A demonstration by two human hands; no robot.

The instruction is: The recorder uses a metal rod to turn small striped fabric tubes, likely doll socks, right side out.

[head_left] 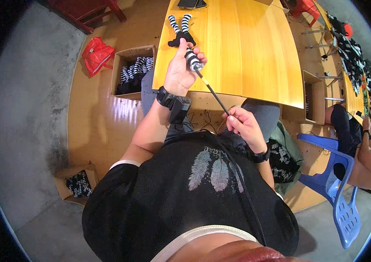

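A black-and-white striped soft doll-like piece (186, 26) lies over the near left part of the table, with two striped legs and a black ruffled middle. My left hand (179, 72) is closed around its striped lower end, palm up, just above the table edge. From that end a thin black rod (214, 94) with a pale yellow band slants down to the right. Its tip is hidden at the whitish end of the fabric. Between thumb and fingers, my right hand (245, 125) pinches the rod's other end above my lap.
The wooden table (260, 52) has a dark phone-like device (187, 4) at its far edge. On the left stand a carton of striped pieces (135, 72), a red bag (97, 54) and a smaller carton (78, 183). At right are a blue plastic chair (338, 187) and another person's arm (369, 161).
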